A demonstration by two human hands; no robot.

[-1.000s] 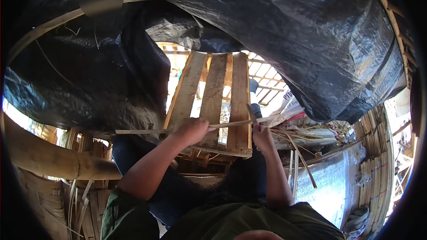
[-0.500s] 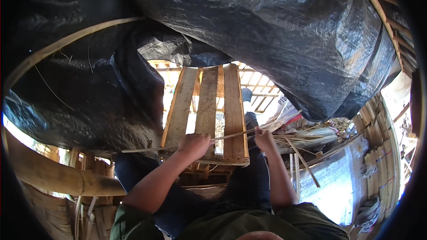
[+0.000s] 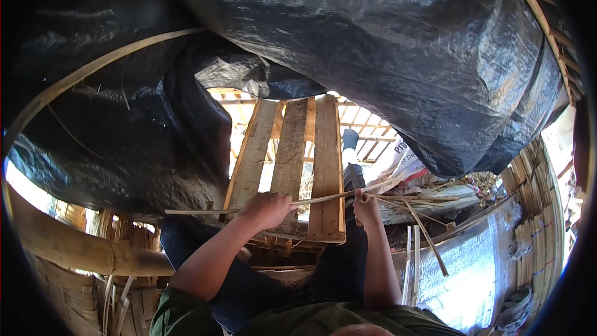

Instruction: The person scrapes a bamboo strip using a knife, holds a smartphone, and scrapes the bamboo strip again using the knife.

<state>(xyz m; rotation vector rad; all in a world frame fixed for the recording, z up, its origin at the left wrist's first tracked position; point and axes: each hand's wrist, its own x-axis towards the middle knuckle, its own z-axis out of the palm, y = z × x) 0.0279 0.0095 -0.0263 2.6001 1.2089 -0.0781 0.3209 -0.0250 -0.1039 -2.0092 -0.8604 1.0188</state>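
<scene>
A long, thin bamboo strip (image 3: 323, 198) lies crosswise in front of me over a wooden slatted crate (image 3: 292, 149). My left hand (image 3: 268, 210) is closed around the strip near its middle, and the strip's left end sticks out past my wrist. To the right, my right hand (image 3: 367, 207) is closed on a knife (image 3: 356, 176), its dark blade pointing up and away from me. The blade meets the strip just above my right fist. Most of the handle is hidden by my fingers.
Black plastic sheeting (image 3: 373, 43) hangs over the far side and left. A thick bamboo pole (image 3: 112, 257) runs at the lower left. At right are loose bamboo strips (image 3: 426, 236), a white sack (image 3: 398, 162), a shiny sheet (image 3: 466, 267) and a woven bamboo wall (image 3: 541, 224).
My right hand has turned and dropped slightly, so the knife blade now shows upright against the strip. My left hand has shifted slightly left and down with the strip.
</scene>
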